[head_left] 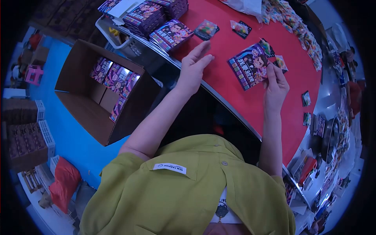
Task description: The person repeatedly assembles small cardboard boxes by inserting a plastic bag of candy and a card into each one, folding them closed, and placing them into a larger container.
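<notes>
My right hand (276, 87) pinches the right edge of a flat purple printed box (247, 67), with a cartoon figure and large white characters on its front. The box is held over the red tabletop (231, 100). My left hand (194, 67) is raised near the table edge, fingers spread and nothing in them. Just beyond it lies a pile of similar printed boxes (171, 34). Small clear bags of colourful pieces on dark cards lie near the box: one bag (206, 29) at the back left, another bag (241, 29) further right, and some partly hidden behind the box.
An open cardboard carton (100, 127) on my left holds several printed boxes (113, 76). Taller stacks of boxes (143, 17) stand at the table's back left, above a white basket (107, 35). A heap of small bags (291, 23) runs along the far right edge.
</notes>
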Demonstrator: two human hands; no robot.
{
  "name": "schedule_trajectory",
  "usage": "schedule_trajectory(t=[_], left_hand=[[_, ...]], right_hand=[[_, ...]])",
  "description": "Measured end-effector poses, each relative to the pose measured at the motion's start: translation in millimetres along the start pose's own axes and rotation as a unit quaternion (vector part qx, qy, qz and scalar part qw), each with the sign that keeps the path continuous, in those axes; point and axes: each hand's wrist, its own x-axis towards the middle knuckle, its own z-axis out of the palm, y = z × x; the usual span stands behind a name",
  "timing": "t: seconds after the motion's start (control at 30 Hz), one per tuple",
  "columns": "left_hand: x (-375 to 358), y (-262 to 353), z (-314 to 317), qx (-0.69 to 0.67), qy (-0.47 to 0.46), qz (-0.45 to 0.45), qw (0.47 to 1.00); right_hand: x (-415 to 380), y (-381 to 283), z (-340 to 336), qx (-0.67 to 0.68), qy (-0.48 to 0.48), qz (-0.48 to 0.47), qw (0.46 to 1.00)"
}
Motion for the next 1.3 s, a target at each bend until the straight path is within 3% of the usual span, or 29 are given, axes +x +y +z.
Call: schedule_trajectory(t=[0.03,0.13,0.3,0.4,0.47,0.67,0.77,0.8,0.87,0.97,1.0,1.03,1.07,1.1,1.17,1.2,1.27,1.3], left_hand=[[5,6,-5,-0.042,0.016,-0.003,0.999],[14,5,-21,-0.081,0.062,-0.011,0.995],[6,-1,-20,-0.062,0.045,-0.008,0.997],[13,7,-38,-0.098,0.061,-0.016,0.993],[14,6,-48,-0.118,0.042,-0.028,0.992],[8,14,-51,-0.142,0.052,-0.064,0.986],[10,7,-55,-0.068,0.046,-0.068,0.994],[7,13,-46,-0.015,0.057,-0.077,0.995],[5,11,-50,0.012,-0.018,-0.061,0.998],[1,-1,-45,0.164,-0.037,0.017,0.986],[-1,-5,-40,0.162,-0.044,0.017,0.986],[-5,-9,-34,0.239,-0.038,0.064,0.968],[-6,-13,-29,0.312,-0.031,0.111,0.943],[-7,-17,-25,0.309,-0.035,0.112,0.944],[-9,-25,-19,0.412,-0.031,0.181,0.893],[-10,-29,-17,0.413,-0.035,0.181,0.892],[-6,-34,-16,0.467,-0.028,0.246,0.849],[-4,-36,-17,0.469,-0.030,0.250,0.847]], right_hand=[[9,-1,7,0.069,-0.020,0.045,0.996],[22,-10,54,0.094,-0.078,0.081,0.989],[44,-12,119,0.117,-0.155,0.077,0.978],[63,24,185,0.113,-0.146,0.090,0.979],[70,41,204,-0.166,-0.159,-0.062,0.971],[66,43,215,-0.254,-0.187,-0.105,0.943],[60,34,209,-0.239,-0.135,-0.042,0.961],[59,31,197,-0.235,-0.139,-0.042,0.961],[54,28,163,-0.255,-0.111,-0.098,0.955],[49,30,71,-0.241,-0.036,-0.162,0.956],[48,26,27,-0.277,-0.010,-0.152,0.949],[45,15,-19,-0.367,0.031,-0.117,0.922],[45,17,-71,-0.363,0.084,-0.136,0.918],[45,26,-133,-0.455,0.158,-0.161,0.862],[34,24,-248,-0.591,0.244,-0.107,0.762],[27,9,-286,-0.665,0.251,0.022,0.703],[18,2,-347,-0.755,0.241,0.150,0.591],[13,5,-366,-0.751,0.245,0.150,0.594]])
